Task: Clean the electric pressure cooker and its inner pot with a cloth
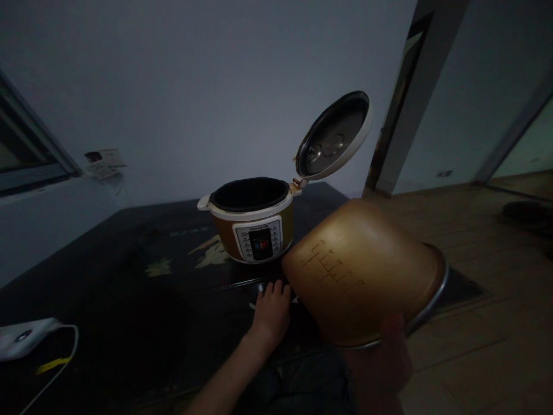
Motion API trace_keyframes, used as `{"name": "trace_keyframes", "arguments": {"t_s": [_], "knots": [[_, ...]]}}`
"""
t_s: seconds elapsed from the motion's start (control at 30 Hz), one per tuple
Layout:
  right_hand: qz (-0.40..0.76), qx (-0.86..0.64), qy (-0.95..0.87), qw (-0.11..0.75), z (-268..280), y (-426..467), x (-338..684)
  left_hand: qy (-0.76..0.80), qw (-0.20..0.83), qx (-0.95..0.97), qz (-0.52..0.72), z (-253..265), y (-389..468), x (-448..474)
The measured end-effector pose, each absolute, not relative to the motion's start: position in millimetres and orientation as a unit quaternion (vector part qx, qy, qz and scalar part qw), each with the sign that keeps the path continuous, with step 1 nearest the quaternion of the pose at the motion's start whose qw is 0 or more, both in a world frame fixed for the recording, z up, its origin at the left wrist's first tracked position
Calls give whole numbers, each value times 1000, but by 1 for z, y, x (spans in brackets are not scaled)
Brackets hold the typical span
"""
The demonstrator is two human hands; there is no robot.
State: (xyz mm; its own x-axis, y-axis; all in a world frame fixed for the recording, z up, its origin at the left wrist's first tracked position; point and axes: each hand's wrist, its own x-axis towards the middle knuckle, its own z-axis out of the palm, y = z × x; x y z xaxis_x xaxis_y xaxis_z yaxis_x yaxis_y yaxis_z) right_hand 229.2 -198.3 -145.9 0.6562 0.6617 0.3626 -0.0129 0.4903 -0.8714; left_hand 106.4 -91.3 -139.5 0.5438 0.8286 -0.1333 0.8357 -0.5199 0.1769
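Observation:
My right hand (389, 360) grips the rim of a gold-coloured inner pot (363, 271). The pot is tipped on its side, its embossed underside and wall facing me and the cooker. On the black tabletop, in front of the electric pressure cooker (253, 225), lies my left hand (273, 308) with its fingers curled down. Small white bits show on both sides of those fingers; what is beneath them is hidden. The cooker stands upright with a dark interior, and its round lid (337, 138) is raised on the hinge at the right.
A white device (30, 337) with a cable and a yellow tag sits at the table's left edge. Worn pale patches mark the black tabletop (129, 305). Wall sockets (106, 162) are behind at left. Tiled floor (470, 323) lies to the right.

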Motion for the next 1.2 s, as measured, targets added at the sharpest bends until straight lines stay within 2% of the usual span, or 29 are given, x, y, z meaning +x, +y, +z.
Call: {"name": "trace_keyframes", "arguments": {"t_s": [0.17,0.23,0.4,0.5,0.63,0.7,0.77,0.9,1.07,1.2], "knots": [[245,-382,-266,850,-116,-194,218,504,109,857,-4,-144,-97,77],[253,-352,-244,868,-102,-193,214,512,123,849,37,-149,-98,66],[249,-377,-250,857,-83,-195,210,570,281,690,347,-157,-97,30],[261,-393,-283,835,-82,-197,207,596,334,556,474,-144,-102,14],[258,-374,-364,813,-84,-195,198,479,296,545,622,-107,-122,17],[251,-361,-361,822,-84,-193,193,424,213,593,651,-91,-138,28],[266,-352,-341,830,-83,-194,189,323,114,693,634,-84,-153,40],[340,-312,-318,828,-83,-198,189,174,-22,851,495,-92,-171,51],[347,-265,-318,842,-88,-201,195,129,-82,898,411,-103,-171,45],[363,-291,-264,845,-86,-204,197,93,-113,898,415,-94,-164,47]]}}
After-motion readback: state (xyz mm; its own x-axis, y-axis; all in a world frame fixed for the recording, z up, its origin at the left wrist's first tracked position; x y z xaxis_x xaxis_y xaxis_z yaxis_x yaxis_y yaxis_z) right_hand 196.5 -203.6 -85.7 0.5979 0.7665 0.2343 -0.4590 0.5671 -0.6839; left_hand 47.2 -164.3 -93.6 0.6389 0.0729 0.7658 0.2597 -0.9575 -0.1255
